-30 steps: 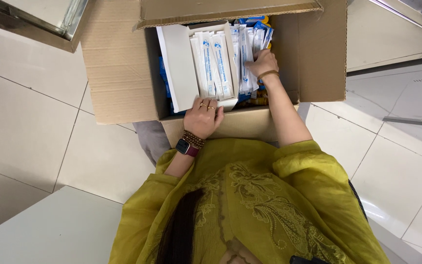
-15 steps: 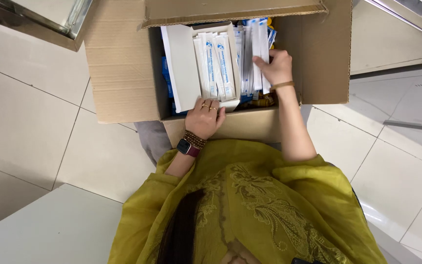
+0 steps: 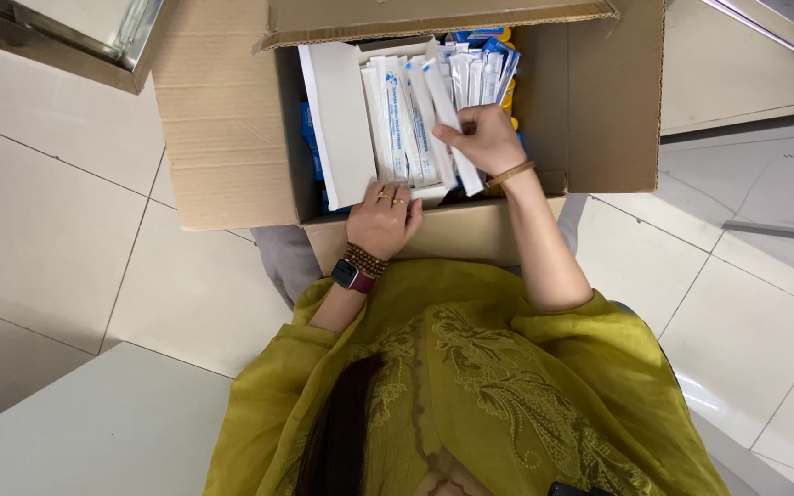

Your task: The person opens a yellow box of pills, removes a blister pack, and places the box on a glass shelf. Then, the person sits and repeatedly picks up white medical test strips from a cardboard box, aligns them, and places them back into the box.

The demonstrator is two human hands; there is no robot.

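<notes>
Centrally, an open cardboard box (image 3: 232, 138) is standing on a pale tiled floor (image 3: 48, 230), its flaps folded outward, and both hands are working inside its near edge. The right hand (image 3: 482, 138) is pinching one long white sealed packet (image 3: 443, 115) between thumb and fingertips; the fingers are closing together on the packet's lower half, while its upper end is sticking up and leaning toward the far left, above the row of similar white and blue packets (image 3: 406, 119) that are standing upright in the box. The held packet is lying just in front of that row, touching or nearly touching its neighbours; which cannot be told. A thin bangle is circling the right wrist. The left hand (image 3: 386, 219) is resting on the box's near wall, fingers loosely curled and close together over the rim beside a flat white carton (image 3: 342, 124), gripping nothing that can be seen. A watch and a bead bracelet are sitting on the left wrist. A yellow-green embroidered garment (image 3: 507, 386) is filling the lower part of the view.
</notes>
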